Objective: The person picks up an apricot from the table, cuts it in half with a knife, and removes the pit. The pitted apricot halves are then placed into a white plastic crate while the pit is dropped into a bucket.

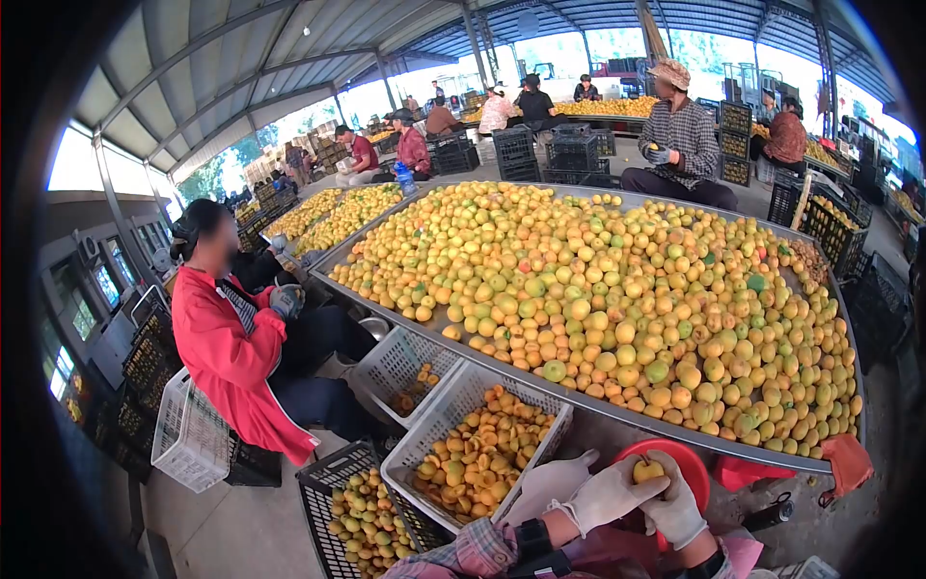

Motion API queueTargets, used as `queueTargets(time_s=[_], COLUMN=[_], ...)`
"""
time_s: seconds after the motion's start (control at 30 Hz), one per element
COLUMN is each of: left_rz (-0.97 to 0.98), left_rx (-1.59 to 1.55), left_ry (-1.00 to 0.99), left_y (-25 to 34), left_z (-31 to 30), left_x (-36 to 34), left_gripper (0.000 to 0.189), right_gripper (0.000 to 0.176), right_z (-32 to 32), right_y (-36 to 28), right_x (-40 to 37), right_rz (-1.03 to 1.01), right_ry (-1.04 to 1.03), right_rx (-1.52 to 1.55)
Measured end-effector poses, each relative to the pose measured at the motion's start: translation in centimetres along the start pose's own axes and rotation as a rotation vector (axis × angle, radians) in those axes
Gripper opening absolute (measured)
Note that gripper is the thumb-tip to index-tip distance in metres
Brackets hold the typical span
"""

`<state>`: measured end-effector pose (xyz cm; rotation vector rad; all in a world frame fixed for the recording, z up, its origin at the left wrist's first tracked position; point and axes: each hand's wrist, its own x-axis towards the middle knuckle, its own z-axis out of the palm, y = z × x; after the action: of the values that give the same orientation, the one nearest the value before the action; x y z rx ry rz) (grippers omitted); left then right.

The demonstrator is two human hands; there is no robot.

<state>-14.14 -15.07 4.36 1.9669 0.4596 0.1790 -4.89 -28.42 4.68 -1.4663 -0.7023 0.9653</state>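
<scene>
Holding fruit [647, 470]; crate [538, 405] of apparent halves [482, 449]

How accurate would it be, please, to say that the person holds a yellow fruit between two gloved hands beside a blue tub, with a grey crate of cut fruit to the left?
Only the tub's colour is wrong: the head view shows a red tub. The left hand and right hand do have the yellow fruit between them, with the grey crate of cut fruit to the left.

The held fruit [647, 470] is yellow, the gloves [606, 496] off-white, the bucket [698, 480] red. The piled fruit [588, 289] mixes yellow, orange and green. The near sleeve [482, 548] is plaid; a neighbour's jacket [222, 333] is plain red.
</scene>
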Motion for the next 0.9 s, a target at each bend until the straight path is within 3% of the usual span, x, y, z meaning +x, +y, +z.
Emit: queueTargets(time_s=[0.07, 0.13, 0.17, 0.23, 0.57, 0.63, 0.77, 0.83, 0.9], left_rz=[-0.004, 0.426, 0.427, -0.028, 0.057, -0.005, 0.046, 0.095, -0.077], left_rx=[0.034, 0.455, 0.453, -0.038, -0.111, -0.482, -0.440, -0.215, -0.272], left_ry=[0.000, 0.041, 0.036, 0.030, 0.059, 0.018, -0.066, 0.033, -0.030], left_y=[-0.8, -1.6, -1.8, 0.5, -1.0, -1.3, 0.4, 2.0, 5.7], left_z=[0.4, 0.6, 0.8, 0.1, 1.4, 1.6, -0.2, -1.0, -3.5], left_x=[0.1, 0.1, 0.2, -0.2, -0.9, -0.9, -1.3, -1.4, -2.0], left_gripper=[0.049, 0.048, 0.048, 0.046, 0.047, 0.041, 0.037, 0.026, 0.022], right_gripper=[0.071, 0.070, 0.070, 0.070, 0.068, 0.068, 0.066, 0.067, 0.072], right_z=[0.2, 0.2, 0.0, -0.2, -0.8, -1.0, -1.1, -1.7, -2.0], right_y=[0.1, 0.1, 0.0, -0.3, -0.4, -0.1, -0.5, -0.8, -1.0], right_x=[0.0, -0.2, -0.2, -0.3, -1.3, -1.5, -1.3, -1.4, -1.5], right_rz=[0.008, 0.016, 0.026, 0.040, 0.130, 0.168, 0.132, 0.118, 0.166], right_ry=[-0.010, -0.012, -0.053, -0.086, -0.198, -0.191, -0.182, -0.198, -0.139], right_rx=[0.011, 0.025, 0.084, 0.146, 0.389, 0.474, 0.586, 0.605, 0.702])
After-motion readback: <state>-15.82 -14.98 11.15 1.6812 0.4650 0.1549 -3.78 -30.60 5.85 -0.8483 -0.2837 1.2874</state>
